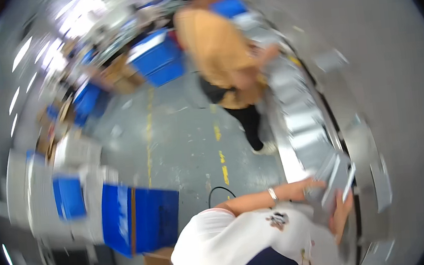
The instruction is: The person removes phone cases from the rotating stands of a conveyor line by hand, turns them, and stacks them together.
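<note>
At the near end of a long line, a flat silvery-grey, box-like piece (333, 181) with pale white edges stands tilted between my two hands. My left hand (305, 189), with a light band at its wrist, grips the piece's left side; blur softens its fingers. On the right side, my right hand (341, 213) has its thumb and fingers closed around the lower edge. Several silvery flat packets (303, 121) lie in a row just beyond, along the line. What is inside the piece cannot be seen.
A person in a yellow-orange top (219, 45) works farther up the line (290, 160). Blue bins (156, 58) and cartons stand at the far left. Nearer left are a large blue box (141, 216) and white stacked boxes (76, 153). A dark cable (220, 188) curves over the floor.
</note>
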`<state>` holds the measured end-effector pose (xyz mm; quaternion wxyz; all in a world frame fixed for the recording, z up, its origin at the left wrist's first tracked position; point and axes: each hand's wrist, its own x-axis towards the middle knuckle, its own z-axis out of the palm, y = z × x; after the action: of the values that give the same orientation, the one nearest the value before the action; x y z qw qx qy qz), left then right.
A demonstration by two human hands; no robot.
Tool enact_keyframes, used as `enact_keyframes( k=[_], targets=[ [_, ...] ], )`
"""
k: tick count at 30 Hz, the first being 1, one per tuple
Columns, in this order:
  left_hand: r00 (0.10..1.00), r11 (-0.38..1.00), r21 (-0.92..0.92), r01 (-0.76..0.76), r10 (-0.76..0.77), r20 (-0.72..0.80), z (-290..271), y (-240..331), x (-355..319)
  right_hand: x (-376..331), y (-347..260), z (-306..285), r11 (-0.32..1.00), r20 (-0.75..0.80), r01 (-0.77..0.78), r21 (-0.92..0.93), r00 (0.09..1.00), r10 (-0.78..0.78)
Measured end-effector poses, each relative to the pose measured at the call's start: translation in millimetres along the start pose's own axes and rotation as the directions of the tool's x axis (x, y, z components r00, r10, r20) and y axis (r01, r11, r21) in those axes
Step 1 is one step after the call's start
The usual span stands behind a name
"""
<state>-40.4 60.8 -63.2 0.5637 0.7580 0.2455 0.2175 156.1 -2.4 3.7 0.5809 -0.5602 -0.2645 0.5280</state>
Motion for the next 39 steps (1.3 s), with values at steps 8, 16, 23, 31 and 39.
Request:
enact_keyframes(
  k=[8, 16, 23, 31, 39],
  targets=[
    [0.947, 0.005, -0.970, 0.241, -0.218, 0.234, -42, 11, 39, 43, -15, -10, 0.995, -0.073, 0.029, 0.095, 0.997, -0.022],
    [0.944, -0.088, -0.959, 0.271, -0.172, 0.282, -24, -4, 49, 120, -49, -60, 0.907, -0.274, 0.370, 0.200, 0.910, -0.311],
    [0.919, 0.070, -0.951, 0.301, -0.287, 0.270, -23, 0, 48, 76, -21, -97, 0.968, -0.384, 0.045, 0.247, 0.922, 0.055],
    [0.950, 0.287, -0.930, 0.231, -0.275, 0.151, -8, 8, 70, 63, 5, 4, 0.698, 0.059, 0.391, -0.600, 0.892, -0.448],
    [0.885, 0.144, -0.966, 0.216, -0.447, 0.132, -29, 0, 57, 85, 4, -11, 0.961, -0.204, 0.219, -0.169, 0.946, -0.252]
  ],
)
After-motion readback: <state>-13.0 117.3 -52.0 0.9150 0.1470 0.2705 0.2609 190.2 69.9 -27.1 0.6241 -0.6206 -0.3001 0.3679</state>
